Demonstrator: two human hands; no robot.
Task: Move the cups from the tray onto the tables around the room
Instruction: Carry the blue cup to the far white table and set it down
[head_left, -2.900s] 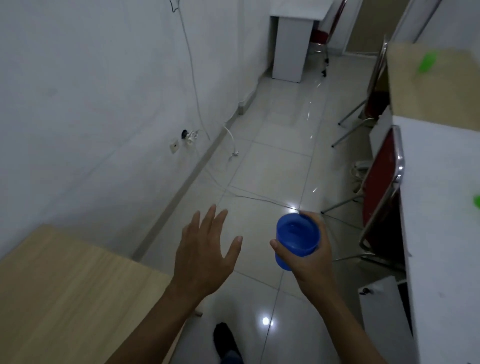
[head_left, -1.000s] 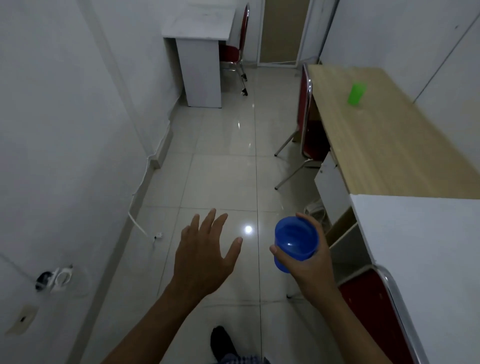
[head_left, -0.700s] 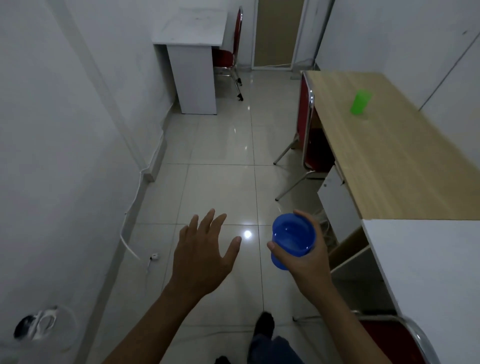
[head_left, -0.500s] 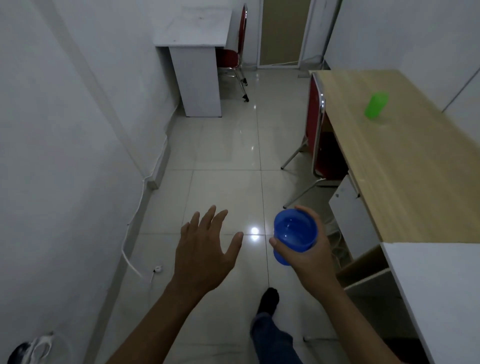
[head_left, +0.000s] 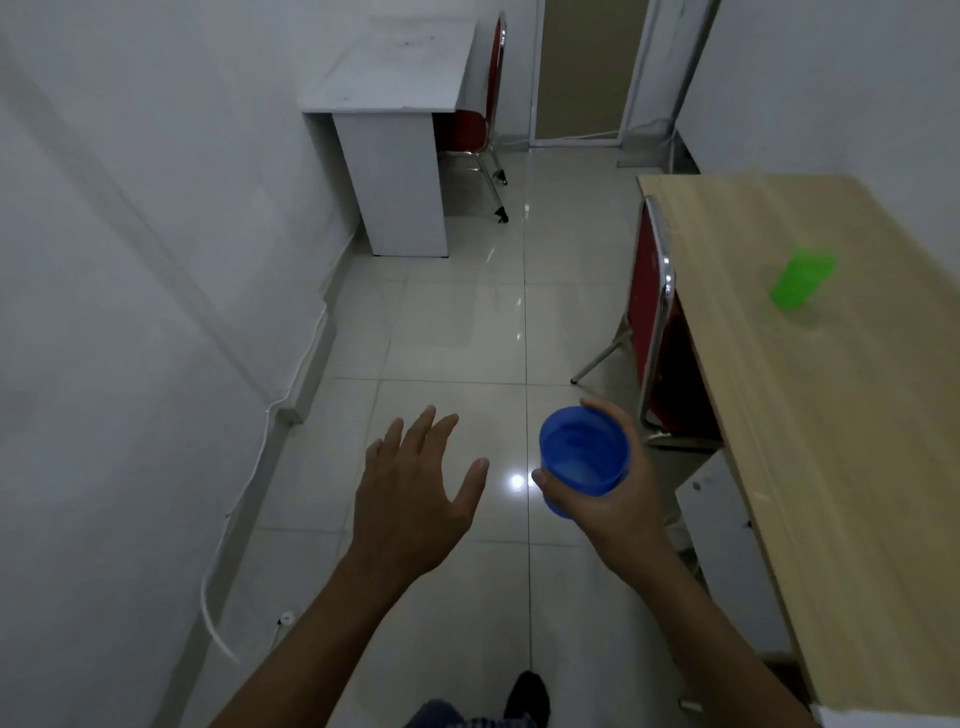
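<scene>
My right hand (head_left: 608, 499) holds an empty blue cup (head_left: 582, 457) upright over the tiled floor, fingers wrapped around its side. My left hand (head_left: 415, 493) hovers beside it with fingers spread and nothing in it. A green cup (head_left: 800, 279) stands on the wooden table (head_left: 831, 415) along the right wall. A white table (head_left: 395, 78) stands at the far left, against the wall. No tray is in view.
A red chair (head_left: 649, 312) is tucked under the wooden table. Another red chair (head_left: 483, 119) sits behind the white table. A door (head_left: 582, 67) closes the far end. A white cable (head_left: 228, 545) runs along the left wall's foot. My foot (head_left: 527, 696) shows at the bottom.
I have walked forward down the aisle; the white table and the wooden table with the green cup are closer. Both hands keep the same pose, the blue cup still in my right hand.
</scene>
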